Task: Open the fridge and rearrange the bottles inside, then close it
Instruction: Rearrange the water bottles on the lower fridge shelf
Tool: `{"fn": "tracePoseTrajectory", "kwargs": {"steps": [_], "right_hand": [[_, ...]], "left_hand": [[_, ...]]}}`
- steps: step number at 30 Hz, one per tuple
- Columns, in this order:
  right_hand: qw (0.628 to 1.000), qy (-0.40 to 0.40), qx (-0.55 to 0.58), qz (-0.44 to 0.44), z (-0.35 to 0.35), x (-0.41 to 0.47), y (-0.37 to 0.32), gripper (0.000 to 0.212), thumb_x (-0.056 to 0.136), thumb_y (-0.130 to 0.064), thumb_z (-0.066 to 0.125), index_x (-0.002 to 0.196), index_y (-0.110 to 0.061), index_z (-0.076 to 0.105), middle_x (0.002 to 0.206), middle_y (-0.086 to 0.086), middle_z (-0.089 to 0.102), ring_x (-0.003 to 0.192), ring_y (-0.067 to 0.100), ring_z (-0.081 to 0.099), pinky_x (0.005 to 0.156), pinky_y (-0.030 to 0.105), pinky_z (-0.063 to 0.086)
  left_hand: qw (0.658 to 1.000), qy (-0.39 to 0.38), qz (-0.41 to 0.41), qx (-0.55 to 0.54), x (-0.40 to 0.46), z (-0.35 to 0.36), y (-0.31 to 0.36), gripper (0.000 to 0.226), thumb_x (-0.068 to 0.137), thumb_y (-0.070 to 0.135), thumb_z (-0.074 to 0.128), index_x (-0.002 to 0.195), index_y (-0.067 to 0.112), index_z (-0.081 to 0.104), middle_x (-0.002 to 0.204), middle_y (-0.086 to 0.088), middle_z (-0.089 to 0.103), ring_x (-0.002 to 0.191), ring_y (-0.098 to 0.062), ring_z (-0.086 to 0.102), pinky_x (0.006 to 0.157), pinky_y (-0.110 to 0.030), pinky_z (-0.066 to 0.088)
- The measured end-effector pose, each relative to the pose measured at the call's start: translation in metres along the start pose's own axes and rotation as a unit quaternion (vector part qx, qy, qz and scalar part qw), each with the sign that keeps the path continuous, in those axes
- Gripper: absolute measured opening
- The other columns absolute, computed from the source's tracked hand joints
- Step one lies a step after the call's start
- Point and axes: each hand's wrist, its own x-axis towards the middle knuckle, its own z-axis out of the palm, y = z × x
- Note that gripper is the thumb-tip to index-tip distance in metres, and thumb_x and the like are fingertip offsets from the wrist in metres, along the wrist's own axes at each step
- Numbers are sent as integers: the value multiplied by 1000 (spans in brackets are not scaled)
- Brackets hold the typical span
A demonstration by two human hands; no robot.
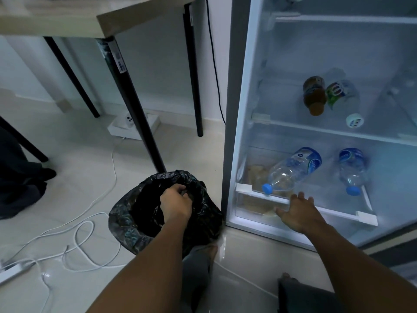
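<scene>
Open fridge: my left hand grips the black bin bag (fingers curled on its rim), my right hand spreads empty near the lower shelf's two water bottles, lying flat.

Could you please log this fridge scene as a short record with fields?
fridge: open
middle shelf: brown bottle and green-label bottle, both lying down
lower shelf: two water bottles, blue caps, lying down
left hand: gripping the black bin bag
right hand: open, at the lower shelf's front edge, touching no bottle
</scene>
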Motion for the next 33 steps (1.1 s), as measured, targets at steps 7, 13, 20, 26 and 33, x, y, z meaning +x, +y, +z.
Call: {"fn": "tracePoseTrajectory", "kwargs": {"steps": [7,13,20,26,33], "right_hand": [[1000,-6,8,-3,0,0,0,74,92,-61,49,145,-10,38,156,14,28,145,40,22,115,50,33],[1000,-8,12,-4,-1,0,2,74,92,-60,50,146,-10,37,158,13,26,146,40,21,115,49,32],[999,-24,31,-23,-3,-4,9,71,95,-53,51,151,-15,29,161,11,21,149,37,17,117,48,30],[996,-36,64,-41,-6,-12,15,68,99,-45,50,154,-18,23,163,10,18,150,37,14,119,46,25],[993,-37,104,-39,-12,-12,24,64,96,-38,54,151,-15,31,155,10,37,143,33,32,114,39,34]], "left_hand": [[1000,-8,17,6,-2,-1,-1,27,92,1,52,106,14,71,108,-9,70,83,-25,65,76,-33,57],[997,-34,55,29,-9,2,6,23,91,6,55,101,15,73,103,-8,73,91,-25,67,83,-31,54],[987,-83,124,59,-29,18,35,25,88,5,51,96,15,73,101,-6,71,90,-24,67,82,-26,51],[955,-154,239,83,-62,51,75,16,87,15,56,89,17,72,97,-5,72,90,-25,66,84,-33,53],[945,-206,247,60,-85,105,118,33,88,28,62,116,10,61,116,-11,63,106,-30,61,91,-38,50]]}}
